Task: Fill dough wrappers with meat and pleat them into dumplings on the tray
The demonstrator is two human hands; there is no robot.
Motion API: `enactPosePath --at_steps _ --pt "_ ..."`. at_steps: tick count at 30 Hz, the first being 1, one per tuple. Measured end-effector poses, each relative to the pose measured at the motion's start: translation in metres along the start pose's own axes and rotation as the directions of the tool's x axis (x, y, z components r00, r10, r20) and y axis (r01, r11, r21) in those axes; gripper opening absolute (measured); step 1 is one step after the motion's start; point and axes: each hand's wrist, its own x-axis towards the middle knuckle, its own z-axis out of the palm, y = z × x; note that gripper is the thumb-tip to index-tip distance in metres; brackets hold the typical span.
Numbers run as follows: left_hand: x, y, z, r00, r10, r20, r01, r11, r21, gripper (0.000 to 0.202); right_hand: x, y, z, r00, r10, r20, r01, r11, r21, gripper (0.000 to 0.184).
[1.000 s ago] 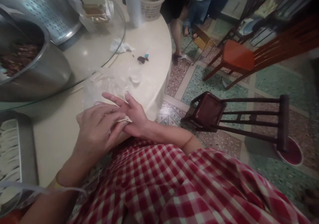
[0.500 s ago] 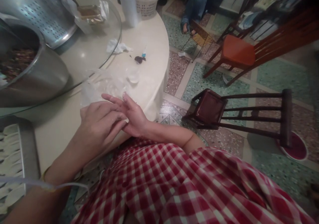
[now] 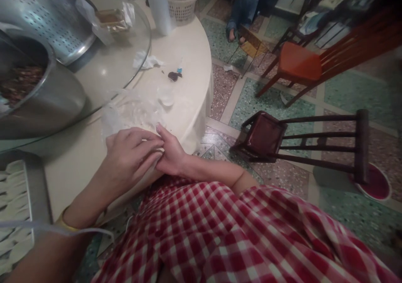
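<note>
My left hand [image 3: 135,149], with a yellow band at the wrist, is closed in a pinch over my right hand. A small pale edge shows between its fingertips and thumb; what it belongs to is mostly covered. My right hand [image 3: 172,152] is cupped against the left fingertips, thumb raised, its other fingers largely hidden. Just beyond them on the table lies a crumpled clear plastic bag [image 3: 132,109], beside a pale round piece [image 3: 166,97]. At the lower left, a metal tray [image 3: 39,190] holds rows of pale folded pieces resembling dumplings [image 3: 14,207].
A metal pot [image 3: 67,94] of brown chopped filling and a perforated steel container [image 3: 47,19] stand on the glass turntable [image 3: 103,71]. Farther back are a plastic basket [image 3: 184,2] and a dark scrap [image 3: 173,76]. Chairs [image 3: 265,136] and a seated person [image 3: 246,6] are to the right.
The fingers of my right hand, spread out before, have curled in behind my left hand. My left hand has shifted slightly right and stays pinched.
</note>
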Motion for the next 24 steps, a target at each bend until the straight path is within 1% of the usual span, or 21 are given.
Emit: enactPosePath --at_steps 2,4,7,10,12,14,16,18,20,22,24 --pt "0.002 0.002 -0.002 1.0 0.005 0.022 -0.006 1.0 0.031 0.02 -0.002 -0.003 0.004 0.999 0.006 -0.035 -0.004 0.998 0.067 0.066" --pt "0.005 0.005 -0.002 0.999 0.047 0.006 -0.047 0.997 0.056 0.021 -0.003 -0.003 0.008 0.998 -0.002 -0.063 0.009 0.993 0.121 0.066" --pt "0.01 0.009 0.003 0.993 0.102 -0.056 -0.098 0.994 0.057 0.021 -0.004 0.0 0.011 0.994 -0.052 -0.092 0.068 0.982 0.176 0.064" --pt "0.01 0.012 0.011 0.988 0.088 -0.128 -0.085 0.996 0.03 0.022 -0.005 0.003 0.011 0.986 -0.126 -0.107 0.146 0.969 0.202 0.059" --pt "0.007 0.013 0.013 0.988 0.034 -0.149 -0.031 0.999 0.024 0.02 -0.007 0.003 0.01 0.985 -0.149 -0.088 0.164 0.966 0.2 0.057" --pt "0.005 0.015 0.014 0.99 -0.044 -0.133 0.047 0.999 0.018 0.02 -0.007 0.002 0.011 0.988 -0.134 -0.071 0.145 0.97 0.195 0.059" --pt "0.004 0.016 0.013 0.991 -0.08 -0.11 0.081 0.997 0.002 0.022 -0.008 0.001 0.012 0.991 -0.108 -0.075 0.121 0.972 0.203 0.062" --pt "0.004 0.017 0.013 0.992 -0.064 -0.106 0.063 0.998 -0.013 0.024 -0.007 0.0 0.012 0.991 -0.103 -0.08 0.118 0.969 0.216 0.063" --pt "0.005 0.016 0.014 0.991 -0.02 -0.133 0.018 1.0 -0.018 0.023 -0.007 0.001 0.011 0.991 -0.117 -0.064 0.129 0.967 0.219 0.062" --pt "0.005 0.012 0.015 0.989 0.011 -0.144 -0.013 1.0 -0.014 0.018 -0.008 0.001 0.008 0.991 -0.133 -0.034 0.137 0.967 0.213 0.061" --pt "0.002 0.008 0.014 0.991 0.011 -0.136 -0.01 1.0 0.005 0.018 -0.009 0.001 0.005 0.988 -0.155 0.015 0.148 0.967 0.206 0.061"
